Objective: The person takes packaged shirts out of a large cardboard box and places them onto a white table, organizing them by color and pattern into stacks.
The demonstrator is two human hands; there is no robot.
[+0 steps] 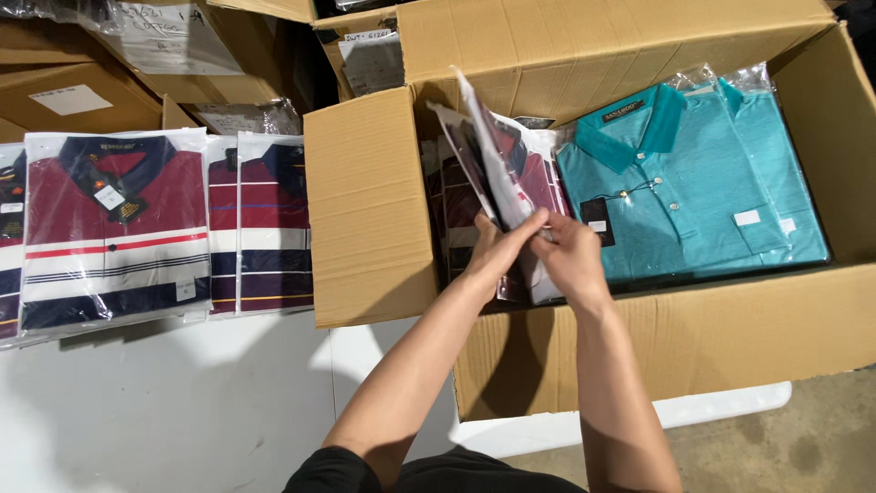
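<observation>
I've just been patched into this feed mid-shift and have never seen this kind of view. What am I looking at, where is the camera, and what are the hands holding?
There is no machine here. The single picture comes from a camera worn on a person's head, looking down at their own two bare arms.

The left hand and right hand meet over an open cardboard box. Together they pinch the lower edge of a bagged maroon shirt, tilted up on edge out of a stack in the box's left half. The right half holds a folded teal polo shirt in clear plastic, lying flat.

The box sits on a white table. To its left lie more bagged shirts, striped maroon, white and navy, overlapping in a row. More cardboard boxes stand behind them.
</observation>
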